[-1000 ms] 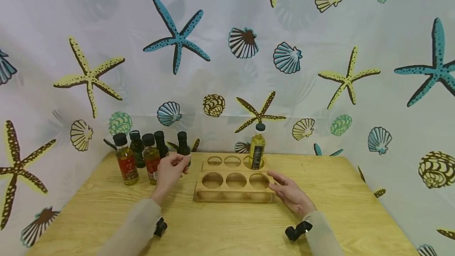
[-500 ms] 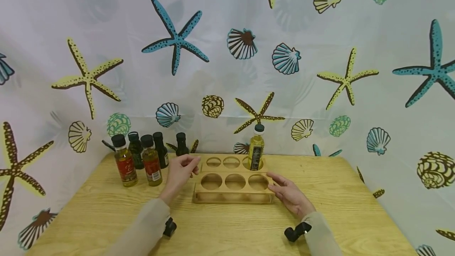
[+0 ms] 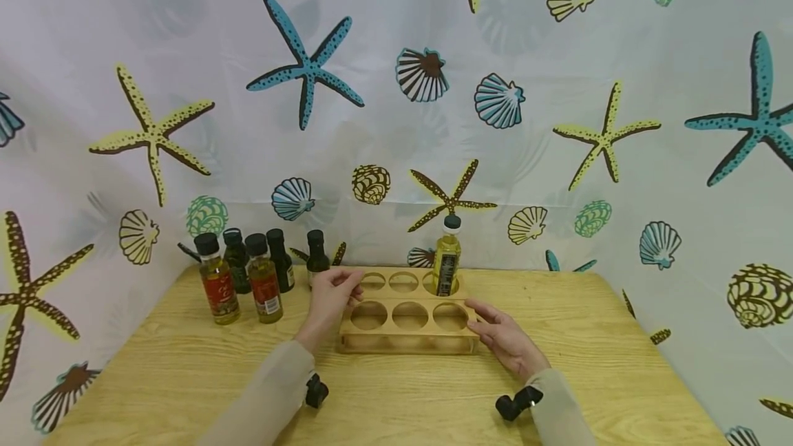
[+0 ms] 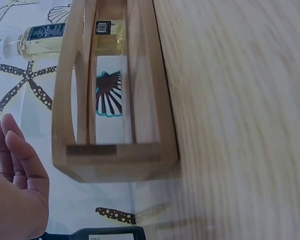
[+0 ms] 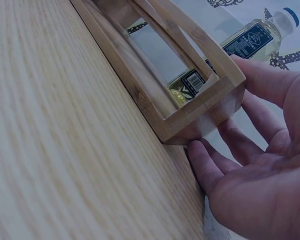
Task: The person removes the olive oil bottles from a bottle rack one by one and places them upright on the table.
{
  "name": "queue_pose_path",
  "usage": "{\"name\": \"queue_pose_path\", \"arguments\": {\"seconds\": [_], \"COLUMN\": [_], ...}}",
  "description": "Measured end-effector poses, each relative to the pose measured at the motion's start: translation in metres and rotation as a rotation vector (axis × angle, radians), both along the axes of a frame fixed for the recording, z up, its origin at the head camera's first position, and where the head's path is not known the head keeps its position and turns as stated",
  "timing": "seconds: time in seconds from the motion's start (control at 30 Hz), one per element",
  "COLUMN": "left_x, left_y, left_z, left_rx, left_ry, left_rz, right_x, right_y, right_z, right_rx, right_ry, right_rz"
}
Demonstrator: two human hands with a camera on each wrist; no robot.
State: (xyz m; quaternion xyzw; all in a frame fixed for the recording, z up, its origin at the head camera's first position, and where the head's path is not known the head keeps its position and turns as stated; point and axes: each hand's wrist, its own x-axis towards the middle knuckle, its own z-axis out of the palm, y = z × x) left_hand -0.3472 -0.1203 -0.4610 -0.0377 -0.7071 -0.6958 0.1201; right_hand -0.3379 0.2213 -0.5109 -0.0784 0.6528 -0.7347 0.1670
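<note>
A two-tier wooden bottle rack (image 3: pixel 403 331) with round holes stands on the table. One bottle of yellow oil (image 3: pixel 447 260), dark-capped, sits upright in its back right hole. My left hand (image 3: pixel 331 298) is by the rack's left end, fingers loosely bent and holding nothing; the left wrist view shows a gap between that hand (image 4: pixel 15 185) and the rack (image 4: pixel 115 162). At the other end, my right hand (image 3: pixel 509 343) touches the rack's side with relaxed fingers. Up close, fingertips (image 5: pixel 200 150) of that hand rest against the end panel (image 5: pixel 215 117).
Two red-labelled oil bottles (image 3: pixel 221 291) with black caps stand on the left of the wooden table (image 3: pixel 396 405). Behind them are two dark bottles (image 3: pixel 237 263), and a third dark bottle (image 3: pixel 316 253) stands just left of the rack. A patterned curtain (image 3: pixel 372 122) hangs behind.
My left hand has moved right, from beside the dark bottle to the rack's left end. My right hand, the rack and the bottles have stayed in place.
</note>
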Motion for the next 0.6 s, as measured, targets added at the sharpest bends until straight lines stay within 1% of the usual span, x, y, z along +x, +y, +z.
{"name": "queue_pose_path", "arguments": {"seconds": [0.07, 0.23, 0.3, 0.43, 0.47, 0.6], "left_x": [0.0, -0.001, -0.002, -0.006, -0.004, -0.009], "left_y": [0.004, 0.014, 0.018, 0.024, 0.026, 0.031], "left_z": [0.003, 0.008, 0.009, 0.013, 0.017, 0.02], "left_rx": [0.025, 0.085, 0.084, 0.069, 0.062, 0.057], "left_ry": [-0.011, -0.064, -0.074, -0.091, -0.099, -0.105], "left_rz": [-0.007, 0.01, 0.018, 0.002, -0.005, -0.006], "right_x": [0.0, 0.0, 0.0, -0.001, -0.001, -0.001], "right_y": [0.0, 0.0, 0.0, -0.001, 0.0, 0.0], "right_z": [0.0, 0.0, -0.001, 0.0, 0.0, 0.001], "right_rx": [0.002, 0.015, 0.014, 0.009, 0.011, 0.014], "right_ry": [0.001, 0.008, 0.007, -0.001, 0.001, 0.002], "right_rz": [0.0, 0.002, 0.0, 0.001, 0.004, 0.007]}}
